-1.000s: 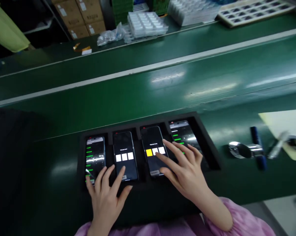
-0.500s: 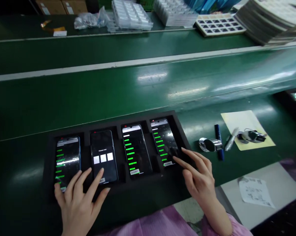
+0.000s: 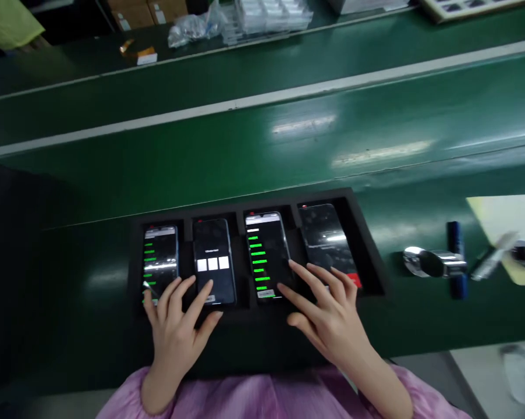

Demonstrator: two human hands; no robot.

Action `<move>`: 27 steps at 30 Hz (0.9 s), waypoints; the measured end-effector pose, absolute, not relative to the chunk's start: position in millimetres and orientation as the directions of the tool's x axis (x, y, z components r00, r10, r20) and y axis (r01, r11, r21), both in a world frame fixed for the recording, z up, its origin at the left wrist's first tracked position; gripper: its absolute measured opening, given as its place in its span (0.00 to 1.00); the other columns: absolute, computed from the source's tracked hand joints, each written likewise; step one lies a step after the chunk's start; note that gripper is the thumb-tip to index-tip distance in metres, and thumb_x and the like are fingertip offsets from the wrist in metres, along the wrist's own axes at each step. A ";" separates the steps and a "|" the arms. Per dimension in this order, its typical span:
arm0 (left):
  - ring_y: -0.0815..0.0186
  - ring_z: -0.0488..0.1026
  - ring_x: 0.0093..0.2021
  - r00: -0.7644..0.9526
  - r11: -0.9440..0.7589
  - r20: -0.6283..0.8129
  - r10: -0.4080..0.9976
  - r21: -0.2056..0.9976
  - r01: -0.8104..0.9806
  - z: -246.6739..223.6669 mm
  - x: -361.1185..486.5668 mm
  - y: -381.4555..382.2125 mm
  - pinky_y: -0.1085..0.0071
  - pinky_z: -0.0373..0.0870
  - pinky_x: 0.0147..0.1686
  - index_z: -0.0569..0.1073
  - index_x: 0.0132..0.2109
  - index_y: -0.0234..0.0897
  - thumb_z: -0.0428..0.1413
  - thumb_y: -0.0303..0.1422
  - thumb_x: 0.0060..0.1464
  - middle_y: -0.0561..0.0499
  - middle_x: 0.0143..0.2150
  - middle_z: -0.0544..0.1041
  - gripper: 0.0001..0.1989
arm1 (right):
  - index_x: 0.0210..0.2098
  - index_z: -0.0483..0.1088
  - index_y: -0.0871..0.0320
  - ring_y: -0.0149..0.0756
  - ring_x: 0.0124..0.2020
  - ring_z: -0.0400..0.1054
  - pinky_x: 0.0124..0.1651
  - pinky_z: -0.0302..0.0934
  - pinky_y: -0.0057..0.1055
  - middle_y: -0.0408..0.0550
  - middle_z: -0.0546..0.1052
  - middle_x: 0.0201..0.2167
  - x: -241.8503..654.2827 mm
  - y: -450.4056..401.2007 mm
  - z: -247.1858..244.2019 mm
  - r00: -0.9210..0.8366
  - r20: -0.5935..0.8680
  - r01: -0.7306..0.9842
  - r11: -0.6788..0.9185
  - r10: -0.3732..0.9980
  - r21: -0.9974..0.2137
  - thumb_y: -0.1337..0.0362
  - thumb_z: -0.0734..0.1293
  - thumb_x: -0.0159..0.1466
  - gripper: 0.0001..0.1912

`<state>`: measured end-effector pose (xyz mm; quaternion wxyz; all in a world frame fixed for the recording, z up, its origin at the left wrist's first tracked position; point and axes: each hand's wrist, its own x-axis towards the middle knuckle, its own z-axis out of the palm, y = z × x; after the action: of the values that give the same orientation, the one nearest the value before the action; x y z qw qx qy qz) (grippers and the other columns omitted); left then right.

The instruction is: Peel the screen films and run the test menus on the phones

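Observation:
A black tray [image 3: 368, 244] lies on the green bench with several phones in its slots, screens up. My left hand [image 3: 175, 329] is spread, fingertips over the lower ends of the leftmost phone [image 3: 161, 247] and its neighbour [image 3: 213, 241], which shows a dark page with white squares. My right hand [image 3: 327, 311] has its fingers stretched out, the index fingertip at the lower part of the phone with a green list [image 3: 262, 247]. Its other fingers partly cover the rightmost phone [image 3: 326, 230], dark with a red patch at its lower right. Neither hand grasps anything.
Right of the tray lie a shiny metal ring-shaped object [image 3: 419, 262], a blue pen [image 3: 456, 285], a whitish tube [image 3: 485, 265] and a yellowish sheet [image 3: 502, 215]. Across the bench are clear plastic trays [image 3: 271, 14], a plastic bag [image 3: 192, 29] and a person's yellow sleeve [image 3: 9, 23].
My right hand has moved left from the rightmost phone to the one beside it. The rightmost screen went from a green list to dark with red. The view has swung left.

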<state>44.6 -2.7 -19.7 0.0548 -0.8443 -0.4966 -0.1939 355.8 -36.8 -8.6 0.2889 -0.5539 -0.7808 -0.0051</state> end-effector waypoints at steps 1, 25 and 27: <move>0.51 0.66 0.66 0.421 -0.495 0.378 0.825 0.123 0.860 -17.5 44.7 -1.6 0.44 0.37 0.78 0.79 0.60 0.41 0.56 0.42 0.70 0.40 0.61 0.74 0.18 | 0.53 0.79 0.52 0.50 0.62 0.67 0.64 0.53 0.54 0.55 0.75 0.62 353.1 -35.0 -7.6 -0.212 0.469 0.867 0.387 0.857 -0.315 0.49 0.56 0.80 0.23; 0.54 0.74 0.64 0.044 -0.146 0.335 0.941 0.286 0.947 -30.2 -62.6 -39.7 0.44 0.60 0.73 0.67 0.68 0.44 0.55 0.42 0.71 0.43 0.61 0.77 0.23 | 0.52 0.79 0.52 0.51 0.61 0.68 0.68 0.48 0.54 0.52 0.76 0.63 256.2 -2.7 -10.3 -0.274 0.445 0.752 0.478 0.853 -0.454 0.50 0.59 0.79 0.20; 0.54 0.73 0.66 0.045 -0.144 0.326 0.944 0.287 0.947 -30.4 -59.7 -37.8 0.44 0.61 0.73 0.68 0.68 0.44 0.56 0.42 0.70 0.42 0.64 0.75 0.23 | 0.53 0.79 0.53 0.51 0.59 0.69 0.65 0.51 0.54 0.54 0.76 0.62 260.6 -2.9 -9.1 -0.315 0.491 0.752 0.529 0.812 -0.392 0.53 0.60 0.79 0.17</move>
<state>-59.7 -37.8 -30.4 0.0030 -0.7227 -0.6543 -0.2229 260.6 -2.9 -9.1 0.3302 -0.4831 -0.8097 0.0450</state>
